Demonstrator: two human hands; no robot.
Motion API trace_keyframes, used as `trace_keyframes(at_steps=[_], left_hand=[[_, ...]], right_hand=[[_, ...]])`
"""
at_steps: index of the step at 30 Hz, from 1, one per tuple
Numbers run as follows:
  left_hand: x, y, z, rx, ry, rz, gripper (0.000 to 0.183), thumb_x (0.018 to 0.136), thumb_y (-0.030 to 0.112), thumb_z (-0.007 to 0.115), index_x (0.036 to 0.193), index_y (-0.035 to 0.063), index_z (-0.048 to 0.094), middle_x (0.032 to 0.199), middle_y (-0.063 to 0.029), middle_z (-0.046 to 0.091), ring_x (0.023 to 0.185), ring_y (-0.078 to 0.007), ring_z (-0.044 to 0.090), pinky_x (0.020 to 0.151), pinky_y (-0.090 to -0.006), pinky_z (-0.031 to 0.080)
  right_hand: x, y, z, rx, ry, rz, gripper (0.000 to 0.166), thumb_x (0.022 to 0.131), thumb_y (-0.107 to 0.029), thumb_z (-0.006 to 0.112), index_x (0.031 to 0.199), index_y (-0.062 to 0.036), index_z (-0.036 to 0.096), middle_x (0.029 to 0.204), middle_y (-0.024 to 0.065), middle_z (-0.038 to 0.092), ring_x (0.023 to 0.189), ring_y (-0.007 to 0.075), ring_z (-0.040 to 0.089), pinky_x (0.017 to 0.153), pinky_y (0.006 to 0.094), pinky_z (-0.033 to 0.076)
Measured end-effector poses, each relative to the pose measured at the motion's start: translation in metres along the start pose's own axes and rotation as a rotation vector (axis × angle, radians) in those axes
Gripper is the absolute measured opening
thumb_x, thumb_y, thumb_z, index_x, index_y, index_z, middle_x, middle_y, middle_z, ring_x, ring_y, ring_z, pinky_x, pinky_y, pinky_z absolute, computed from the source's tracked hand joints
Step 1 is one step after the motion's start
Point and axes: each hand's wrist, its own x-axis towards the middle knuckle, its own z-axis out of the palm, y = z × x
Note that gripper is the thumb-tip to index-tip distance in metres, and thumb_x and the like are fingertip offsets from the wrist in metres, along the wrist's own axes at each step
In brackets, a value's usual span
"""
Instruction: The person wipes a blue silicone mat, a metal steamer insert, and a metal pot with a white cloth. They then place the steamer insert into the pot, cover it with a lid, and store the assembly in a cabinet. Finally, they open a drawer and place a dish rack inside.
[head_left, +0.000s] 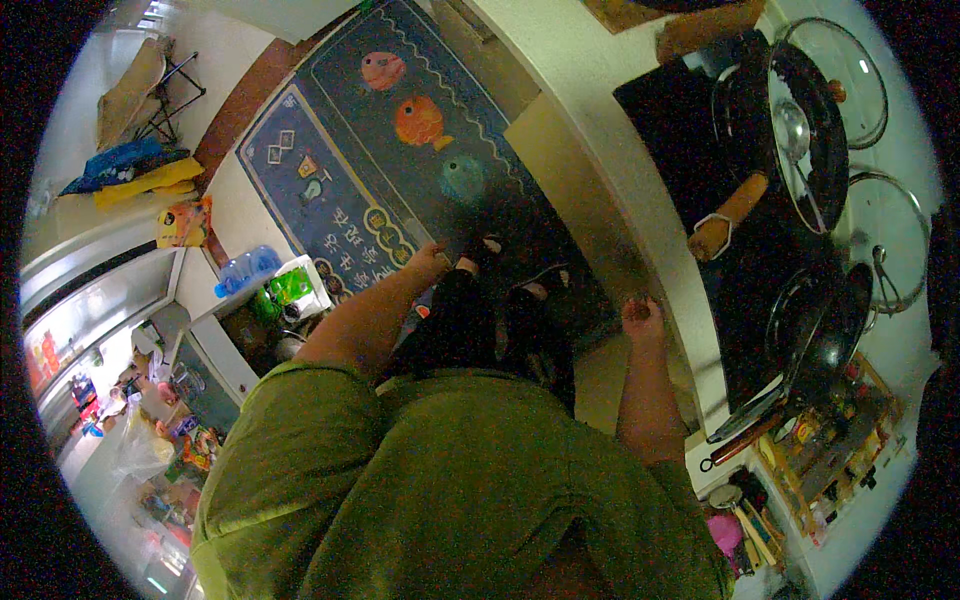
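My left hand (429, 259) hangs low in front of me, over the patterned floor mat (367, 150); it looks empty, with its fingers partly curled. At my right side, my right hand (643, 316) hangs beside the cabinet front below the counter edge; its fingers look curled, and whether it holds anything is too dark to tell. On the dark stove to the right stands a wok (825, 142) with a metal ladle (791, 131) lying in it. The wok's wooden handle (739, 202) points towards the counter edge.
A second pan (832, 337) sits nearer on the stove, and glass lids (892, 232) lean on the wall. A spice rack (832, 442) and utensils (750, 525) are at the lower right. Blue bottles (251, 270) and an open cabinet (251, 337) are at left.
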Motion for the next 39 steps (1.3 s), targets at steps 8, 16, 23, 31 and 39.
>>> trace_keyframes(at_steps=[8, 16, 23, 31, 39], left_hand=[[-0.036, -0.028, -0.07, 0.136, 0.067, -0.058, 0.063, 0.076, 0.018, 0.067, 0.131, 0.0017, 0.04, 0.119, -0.0203, 0.053, 0.108, -0.0296, 0.053, 0.086, -0.0362, 0.045], [-0.017, -0.049, -0.152, 0.619, 0.033, 0.114, 0.051, 0.081, 0.018, 0.061, 0.128, 0.0086, 0.044, 0.125, -0.0165, 0.046, 0.103, -0.0291, 0.052, 0.081, -0.0387, 0.045], [0.015, 0.019, -0.2, 0.846, 0.005, 0.282, 0.03, 0.085, 0.018, 0.053, 0.113, 0.0077, 0.05, 0.111, -0.0138, 0.05, 0.095, -0.0259, 0.051, 0.074, -0.0382, 0.044], [0.078, 0.103, -0.173, 1.7, -0.29, 0.901, 0.017, 0.089, 0.016, 0.045, 0.098, 0.0037, 0.054, 0.101, -0.0132, 0.054, 0.094, -0.0246, 0.051, 0.073, -0.0368, 0.043], [0.002, 0.125, -0.08, 1.947, -0.488, 0.963, 0.034, 0.087, 0.023, 0.049, 0.117, 0.0087, 0.053, 0.127, -0.0175, 0.047, 0.111, -0.0294, 0.049, 0.086, -0.0376, 0.044]], right_hand=[[-0.017, 0.015, -0.019, -0.043, -0.167, -0.116, 0.034, 0.091, -0.022, 0.048, 0.118, -0.0018, 0.049, 0.108, 0.0164, 0.056, 0.096, 0.0324, 0.056, 0.076, 0.0434, 0.054], [-0.165, 0.089, -0.011, -0.794, 0.175, -0.411, 0.044, 0.086, -0.013, 0.058, 0.125, -0.0053, 0.041, 0.11, 0.0119, 0.054, 0.102, 0.0289, 0.055, 0.068, 0.0384, 0.053], [-0.217, 0.154, -0.2, -0.872, -0.086, -0.931, 0.028, 0.083, -0.007, 0.061, 0.107, -0.0092, 0.046, 0.103, 0.0075, 0.05, 0.086, 0.0193, 0.052, 0.064, 0.0341, 0.048], [-0.332, 0.274, -0.245, -0.419, 0.504, -0.62, 0.014, 0.085, -0.017, 0.059, 0.092, -0.0099, 0.049, 0.078, 0.0042, 0.05, 0.065, 0.016, 0.051, 0.055, 0.0316, 0.043], [-0.315, 0.362, -0.369, 0.205, 0.301, -0.657, 0.026, 0.088, -0.031, 0.056, 0.088, -0.0052, 0.057, 0.076, 0.0061, 0.055, 0.055, 0.0164, 0.052, 0.047, 0.0285, 0.04]])
